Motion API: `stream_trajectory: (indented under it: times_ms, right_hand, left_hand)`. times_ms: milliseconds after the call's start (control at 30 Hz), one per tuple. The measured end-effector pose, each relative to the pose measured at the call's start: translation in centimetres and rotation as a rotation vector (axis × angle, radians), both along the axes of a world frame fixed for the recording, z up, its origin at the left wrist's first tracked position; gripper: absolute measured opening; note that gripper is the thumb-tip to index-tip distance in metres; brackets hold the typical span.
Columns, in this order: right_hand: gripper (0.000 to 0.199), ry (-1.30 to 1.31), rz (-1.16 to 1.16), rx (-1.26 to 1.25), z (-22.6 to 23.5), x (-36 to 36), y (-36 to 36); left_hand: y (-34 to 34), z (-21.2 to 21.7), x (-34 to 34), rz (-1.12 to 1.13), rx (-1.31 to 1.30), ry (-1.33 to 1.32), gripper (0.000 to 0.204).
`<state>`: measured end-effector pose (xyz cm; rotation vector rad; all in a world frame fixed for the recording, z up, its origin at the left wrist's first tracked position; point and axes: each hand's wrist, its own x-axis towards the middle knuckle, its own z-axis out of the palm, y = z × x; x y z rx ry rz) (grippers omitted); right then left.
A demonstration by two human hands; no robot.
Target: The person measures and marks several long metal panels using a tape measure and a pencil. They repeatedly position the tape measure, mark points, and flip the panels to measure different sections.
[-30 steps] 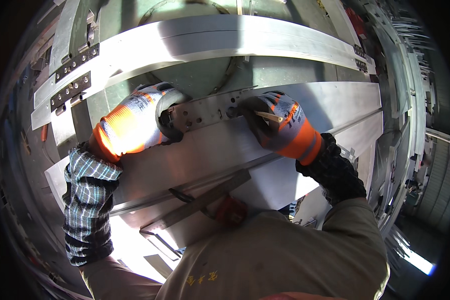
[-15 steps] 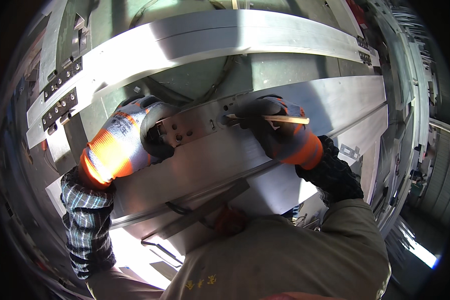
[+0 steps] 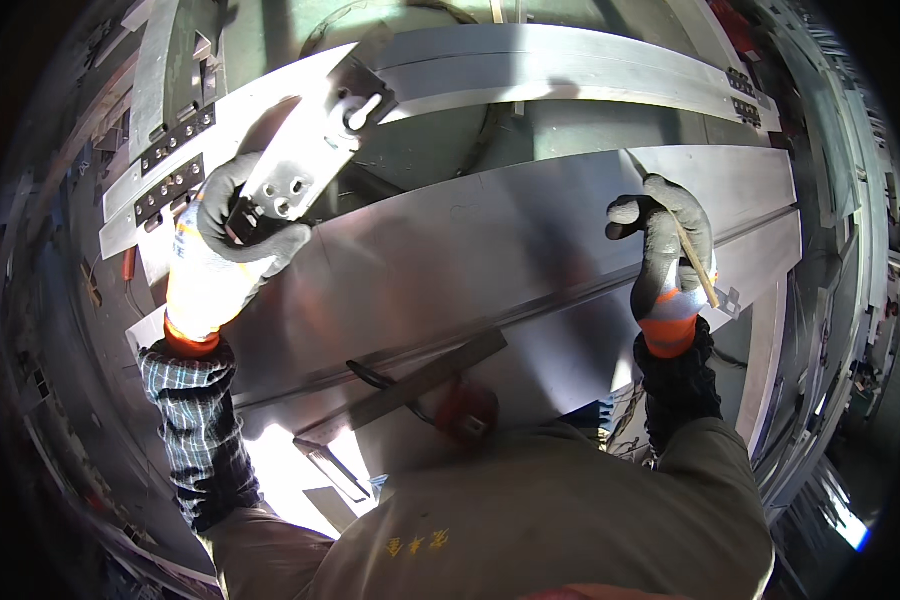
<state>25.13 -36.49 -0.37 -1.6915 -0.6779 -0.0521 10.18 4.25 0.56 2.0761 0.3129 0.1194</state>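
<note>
My left hand (image 3: 232, 240), in a grey-palmed glove with an orange cuff, grips the near end of a long metal plate with several holes (image 3: 305, 165). The plate is raised and tilted, its far end over the rear metal beam, and bright glare lies on it. Off to the right, my gloved right hand (image 3: 670, 235) has its fingers curled around a thin tan pencil-like stick (image 3: 698, 262). That hand is over the right part of a wide grey metal panel (image 3: 450, 270). Whether it touches the panel I cannot tell.
A long metal beam (image 3: 570, 70) with black hinge-like fittings (image 3: 175, 190) crosses behind the panel. A flat metal bar (image 3: 435, 382) and a red object (image 3: 467, 412) are close to my body. Metal profiles (image 3: 835, 200) line the right side.
My left hand has lifted the holed plate off the panel and tilted its far end up and away. My right hand has moved right, off the plate, still holding the stick.
</note>
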Motion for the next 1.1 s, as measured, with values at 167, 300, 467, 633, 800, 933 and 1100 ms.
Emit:
stream_trajectory:
  times_ms: [167,300,467,633,800,933,1100]
  right_hand:
    - [0.031,-0.067,-0.054,-0.099,0.1,-0.9,-2.6]
    - [0.032,0.088,-0.044,-0.098,-4.5,-1.1,-4.4]
    - [0.033,-0.071,-0.016,-0.123,-10.6,-0.7,-5.9]
    - [0.029,0.153,-0.037,-0.033,-9.7,-1.4,-5.9]
    - [0.031,-0.109,-0.029,-0.236,-7.8,-1.5,-5.0]
    - [0.028,-0.049,-0.13,-0.289,-7.9,-2.6,-5.4]
    - [0.03,-0.126,-0.209,-0.323,-7.9,-2.9,-5.5]
  left_hand:
    - [3.9,1.4,-9.1,0.317,-0.241,-0.117,0.062]
    - [4.5,1.5,-13.5,0.358,-0.097,-0.157,0.062]
    - [1.9,1.9,-8.8,0.364,-0.043,-0.177,0.046]
    - [4.4,-1.3,1.1,0.191,0.035,-0.027,0.047]
    - [7.4,-4.4,7.2,0.113,0.393,0.017,0.044]
    - [7.2,-6.3,9.7,0.095,0.441,0.046,0.046]
    - [8.0,-7.9,10.6,0.045,0.355,0.184,0.034]
